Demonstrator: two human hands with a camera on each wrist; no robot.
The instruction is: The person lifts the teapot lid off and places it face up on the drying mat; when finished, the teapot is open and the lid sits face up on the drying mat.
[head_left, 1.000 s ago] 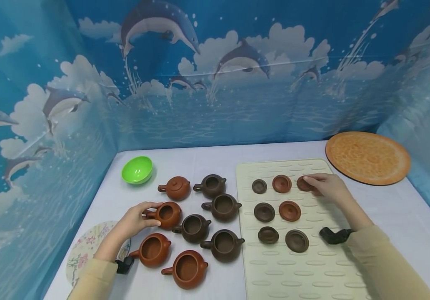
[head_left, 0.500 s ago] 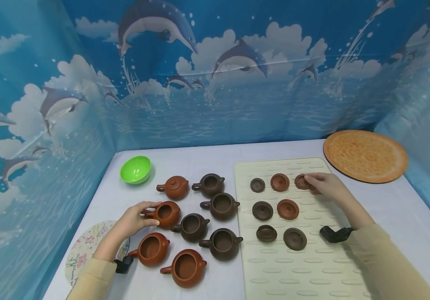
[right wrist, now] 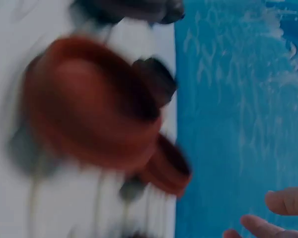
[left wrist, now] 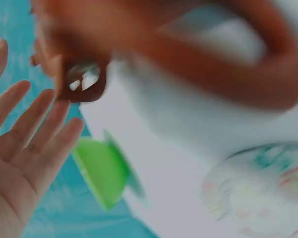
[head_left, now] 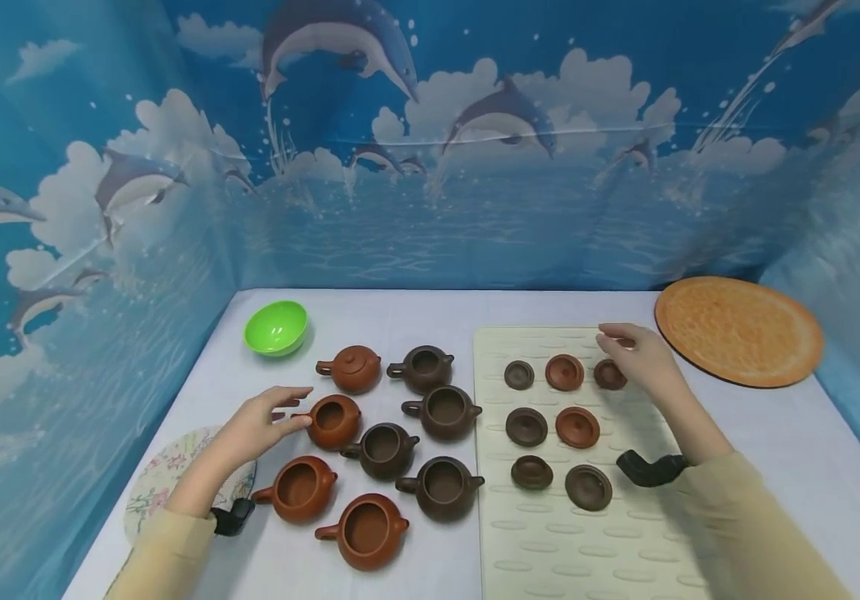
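Beside the handle of a reddish clay teapot without a lid (head_left: 335,433), my left hand (head_left: 257,427) has its fingers extended and thumb apart. In the left wrist view the straight fingers (left wrist: 37,121) hold nothing, and a teapot handle (left wrist: 92,91) appears at their tips. My right hand (head_left: 642,360) hovers just above a small dark red teapot lid (head_left: 610,375) on the pale mat. Its fingers (right wrist: 288,202) are spread in the right wrist view, and nothing is between them. Blurred lids, one large and red (right wrist: 89,104), lie left of that hand.
Several open reddish and dark brown teapots (head_left: 441,487) stand left of the mat (head_left: 550,567); one reddish teapot (head_left: 356,369) wears its lid. Several lids (head_left: 526,427) lie in rows on the mat. Around are a green bowl (head_left: 276,329), a floral disc (head_left: 197,450) and a pizza-like round board (head_left: 737,333).
My right hand has let go of the dark red lid and lifted away from it. The left hand has drawn slightly back from the reddish teapot, its fingers opening off the handle.
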